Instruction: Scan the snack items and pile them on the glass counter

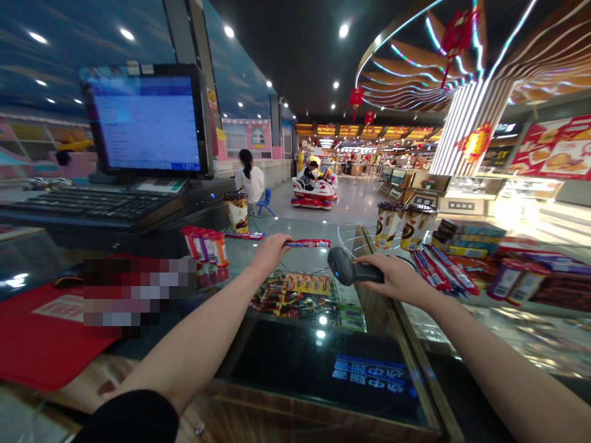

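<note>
In my left hand (273, 251) is one end of a red Mentos roll (310, 243), held level above the glass counter with its label facing me. My right hand (396, 278) grips the handle of a dark grey barcode scanner (353, 268), whose head points left, just below and beside the roll's far end. Another candy roll (244, 235) lies on the glass to the left, near a lidded brown-and-white cup (237, 213). Several small candy tubes (206, 246) stand left of my left hand. To the right of the scanner lie several red Mentos rolls (442, 269).
A monitor (145, 126) and keyboard (87, 206) stand at the left, above a red mat (41, 332). Lidded cups (390, 224), stacked boxes (471, 237) and more tubes (518, 282) crowd the right. Packaged goods (295, 301) show under the glass. Two people are beyond the counter.
</note>
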Tool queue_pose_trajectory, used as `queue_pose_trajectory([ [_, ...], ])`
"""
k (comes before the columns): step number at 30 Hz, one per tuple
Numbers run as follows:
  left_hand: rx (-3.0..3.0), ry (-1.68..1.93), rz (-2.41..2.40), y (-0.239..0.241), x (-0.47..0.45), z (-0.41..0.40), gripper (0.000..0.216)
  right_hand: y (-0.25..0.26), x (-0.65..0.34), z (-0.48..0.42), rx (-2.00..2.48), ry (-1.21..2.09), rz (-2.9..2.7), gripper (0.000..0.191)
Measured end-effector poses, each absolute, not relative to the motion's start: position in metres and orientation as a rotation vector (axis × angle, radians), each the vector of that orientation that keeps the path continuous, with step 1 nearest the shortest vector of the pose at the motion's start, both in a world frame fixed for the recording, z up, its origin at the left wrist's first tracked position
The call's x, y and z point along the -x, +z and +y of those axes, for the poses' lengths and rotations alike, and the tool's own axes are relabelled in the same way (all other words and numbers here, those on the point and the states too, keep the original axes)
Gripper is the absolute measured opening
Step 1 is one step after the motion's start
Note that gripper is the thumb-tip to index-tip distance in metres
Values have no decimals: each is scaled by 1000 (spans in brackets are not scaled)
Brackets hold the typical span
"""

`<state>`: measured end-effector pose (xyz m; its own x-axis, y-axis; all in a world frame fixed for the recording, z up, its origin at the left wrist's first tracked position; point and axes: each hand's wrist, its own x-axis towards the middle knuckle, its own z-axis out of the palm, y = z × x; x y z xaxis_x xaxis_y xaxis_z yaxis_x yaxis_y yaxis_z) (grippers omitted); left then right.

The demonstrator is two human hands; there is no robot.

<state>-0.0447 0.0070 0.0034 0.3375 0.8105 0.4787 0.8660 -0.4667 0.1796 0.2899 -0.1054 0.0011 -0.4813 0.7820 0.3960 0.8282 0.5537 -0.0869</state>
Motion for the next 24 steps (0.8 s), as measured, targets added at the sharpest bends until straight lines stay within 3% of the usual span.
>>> queue_pose_trajectory([
  [24, 2470, -859, -1517, 2, 45, 12, 21, 0, -287, -106, 1252, -141, -2413, 43],
])
